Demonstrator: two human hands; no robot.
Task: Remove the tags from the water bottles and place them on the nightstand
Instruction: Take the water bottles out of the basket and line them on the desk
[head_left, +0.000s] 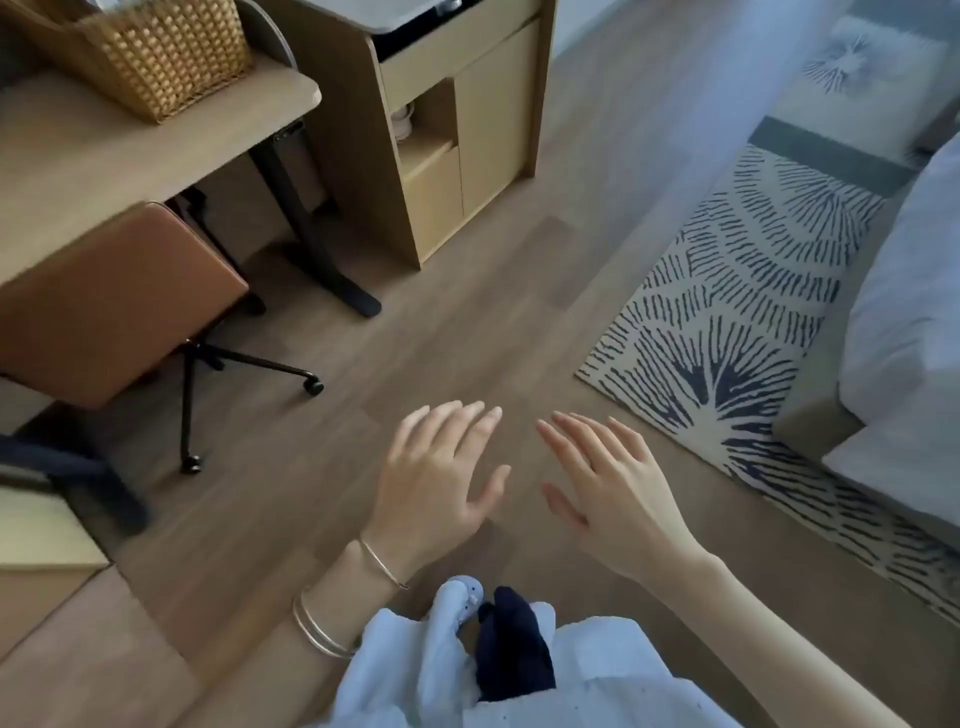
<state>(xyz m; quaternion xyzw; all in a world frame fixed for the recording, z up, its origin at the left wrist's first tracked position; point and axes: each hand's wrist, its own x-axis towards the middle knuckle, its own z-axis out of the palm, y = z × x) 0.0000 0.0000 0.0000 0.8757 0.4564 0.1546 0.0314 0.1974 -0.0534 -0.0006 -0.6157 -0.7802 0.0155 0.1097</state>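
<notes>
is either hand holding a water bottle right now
No, the left hand and right hand are both open and empty above the wooden floor.

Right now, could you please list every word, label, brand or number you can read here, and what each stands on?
None: no readable text shows in this view.
The wicker basket, the desk, the wooden cabinet and the patterned rug bear no writing.
No water bottle or tag is in view; the left hand and right hand are open and hold nothing.
</notes>
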